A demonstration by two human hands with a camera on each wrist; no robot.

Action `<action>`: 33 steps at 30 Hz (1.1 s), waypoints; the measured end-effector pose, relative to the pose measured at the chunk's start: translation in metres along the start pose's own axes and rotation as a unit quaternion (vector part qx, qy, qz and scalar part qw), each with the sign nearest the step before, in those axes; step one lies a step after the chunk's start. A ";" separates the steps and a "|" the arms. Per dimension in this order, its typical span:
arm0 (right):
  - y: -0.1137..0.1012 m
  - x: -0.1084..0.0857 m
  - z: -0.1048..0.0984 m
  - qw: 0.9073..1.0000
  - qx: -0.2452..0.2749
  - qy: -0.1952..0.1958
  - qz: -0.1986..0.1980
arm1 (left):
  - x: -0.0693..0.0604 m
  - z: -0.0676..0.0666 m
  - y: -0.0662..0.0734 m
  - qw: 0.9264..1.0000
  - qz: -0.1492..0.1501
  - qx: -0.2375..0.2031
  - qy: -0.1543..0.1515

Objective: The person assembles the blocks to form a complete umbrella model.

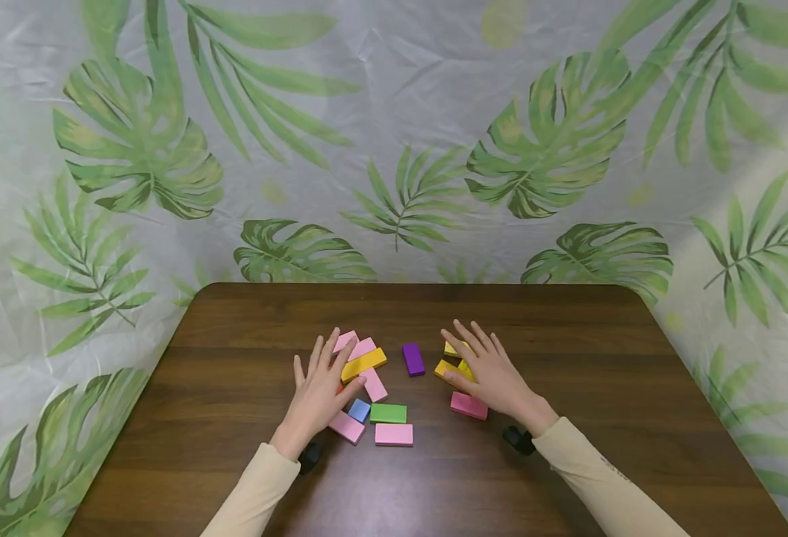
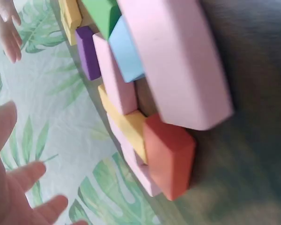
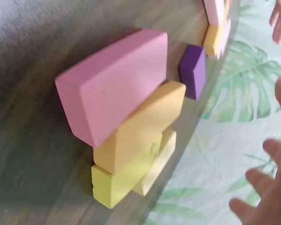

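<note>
With fingers spread, my left hand (image 1: 316, 397) hovers over the left group of blocks and holds nothing. Around it are pink blocks (image 1: 394, 435), an orange-yellow block (image 1: 364, 365), a small blue block (image 1: 359, 410) and a green block (image 1: 389, 413). A red-orange block (image 2: 171, 154), mostly hidden by the hand in the head view, shows in the left wrist view. My right hand (image 1: 499, 379), also spread and holding nothing, is over several yellowish blocks (image 3: 131, 173). Just below it lies a dark pink block (image 1: 468, 406). Between the hands rests a purple block (image 1: 413, 359).
The blocks lie on a dark brown wooden table (image 1: 568, 313) with rounded far corners. Behind it hangs a pale cloth (image 1: 421, 97) printed with green leaves. A black wrist device (image 1: 518, 439) sits at my right cuff, and another (image 1: 310, 456) at my left.
</note>
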State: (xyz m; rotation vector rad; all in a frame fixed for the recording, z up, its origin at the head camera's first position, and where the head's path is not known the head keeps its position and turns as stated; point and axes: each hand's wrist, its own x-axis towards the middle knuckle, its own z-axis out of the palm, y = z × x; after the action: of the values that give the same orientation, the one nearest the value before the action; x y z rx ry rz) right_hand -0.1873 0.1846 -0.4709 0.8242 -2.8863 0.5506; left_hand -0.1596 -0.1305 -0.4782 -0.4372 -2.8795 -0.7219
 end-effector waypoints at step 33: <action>-0.045 -0.022 0.037 0.964 0.040 -0.203 -0.168 | -0.066 0.027 0.000 0.958 0.266 -0.025 -0.102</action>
State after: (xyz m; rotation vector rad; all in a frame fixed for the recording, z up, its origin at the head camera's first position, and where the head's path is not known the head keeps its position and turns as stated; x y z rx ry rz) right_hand -0.1442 0.1462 -0.4952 1.5669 -2.9744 0.5116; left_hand -0.0985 -0.1339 -0.5152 -1.2960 -2.7114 -0.6784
